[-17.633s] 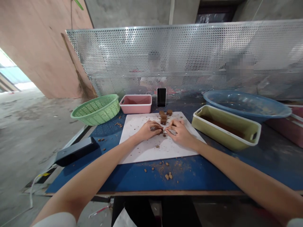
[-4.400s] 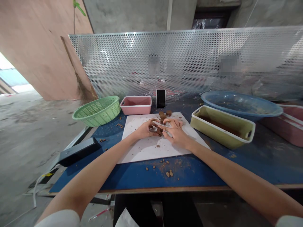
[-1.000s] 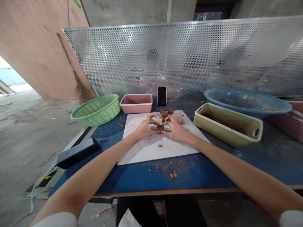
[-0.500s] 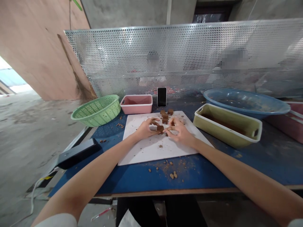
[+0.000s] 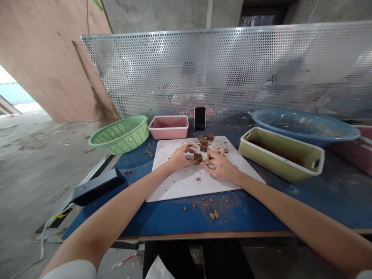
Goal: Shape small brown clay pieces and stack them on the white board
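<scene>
A small brown block (image 5: 198, 157), clay-like, rests on the white board (image 5: 174, 188) between my two hands. My left hand (image 5: 180, 158) curls round its left side, thumb low in front and fingers behind, holding it. Close on the block's right is my right hand (image 5: 221, 166), its thumb and fingers drawn together near the board. Whatever is in that pinch is too small to make out. Behind the hands several more brown blocks (image 5: 204, 145) stand clustered, with crumbs around them.
Around the board stand a green basket (image 5: 122, 135), pink bin (image 5: 170, 133), phone (image 5: 200, 118), olive bin (image 5: 279, 159) and blue basin (image 5: 305, 133). A dark box (image 5: 99, 186) lies left. Loose crumbs (image 5: 214, 214) dot the blue table near its front edge. A perforated metal screen (image 5: 139, 77) rises behind.
My right hand's fingers have drawn closer together and tilted down beside the block. My left hand stays around the block. The whole view has shifted slightly.
</scene>
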The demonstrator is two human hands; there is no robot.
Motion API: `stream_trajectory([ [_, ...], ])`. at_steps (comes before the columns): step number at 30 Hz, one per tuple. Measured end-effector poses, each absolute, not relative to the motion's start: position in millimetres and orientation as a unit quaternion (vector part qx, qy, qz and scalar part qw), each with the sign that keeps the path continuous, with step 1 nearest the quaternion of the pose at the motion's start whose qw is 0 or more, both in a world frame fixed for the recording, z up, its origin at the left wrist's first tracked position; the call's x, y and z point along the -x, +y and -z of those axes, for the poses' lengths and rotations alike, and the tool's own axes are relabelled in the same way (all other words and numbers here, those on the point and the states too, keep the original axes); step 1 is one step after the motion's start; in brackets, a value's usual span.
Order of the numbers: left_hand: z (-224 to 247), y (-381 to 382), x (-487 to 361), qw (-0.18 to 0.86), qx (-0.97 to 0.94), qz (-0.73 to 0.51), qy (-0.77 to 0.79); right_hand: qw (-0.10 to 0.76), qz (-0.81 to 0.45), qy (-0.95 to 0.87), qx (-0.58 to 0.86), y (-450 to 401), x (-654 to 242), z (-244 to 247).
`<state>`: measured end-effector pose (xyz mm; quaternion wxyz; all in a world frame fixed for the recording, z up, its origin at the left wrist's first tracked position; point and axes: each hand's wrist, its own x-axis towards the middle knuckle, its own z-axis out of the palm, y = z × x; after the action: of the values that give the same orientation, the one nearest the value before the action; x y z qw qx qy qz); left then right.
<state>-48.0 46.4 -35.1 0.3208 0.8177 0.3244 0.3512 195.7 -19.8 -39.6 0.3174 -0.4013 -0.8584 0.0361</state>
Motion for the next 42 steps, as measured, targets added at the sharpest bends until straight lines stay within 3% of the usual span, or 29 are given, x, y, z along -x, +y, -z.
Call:
stream_trajectory([
  [8,28.5,44.7,41.6,0.356,-0.770,-0.368,0.381,0.375,0.030,-0.798,0.472,-22.2,-192.1,37.7],
  [13,29.5,42.4,34.3,0.493,-0.678,-0.394,0.376,0.354,0.067,-0.794,0.490,-23.7,-184.7,35.7],
  [16,31.1,40.8,31.6,0.523,-0.646,-0.420,0.365,0.351,0.097,-0.796,0.484,-24.2,-182.5,35.8],
  [30,32.2,39.7,27.6,0.520,-0.644,-0.447,0.339,0.307,0.211,-0.815,0.444,-19.7,-180.9,39.0],
  [42,30.9,39.2,31.7,0.438,-0.725,-0.426,0.318,0.252,0.223,-0.836,0.433,-25.6,-180.3,30.5],
])
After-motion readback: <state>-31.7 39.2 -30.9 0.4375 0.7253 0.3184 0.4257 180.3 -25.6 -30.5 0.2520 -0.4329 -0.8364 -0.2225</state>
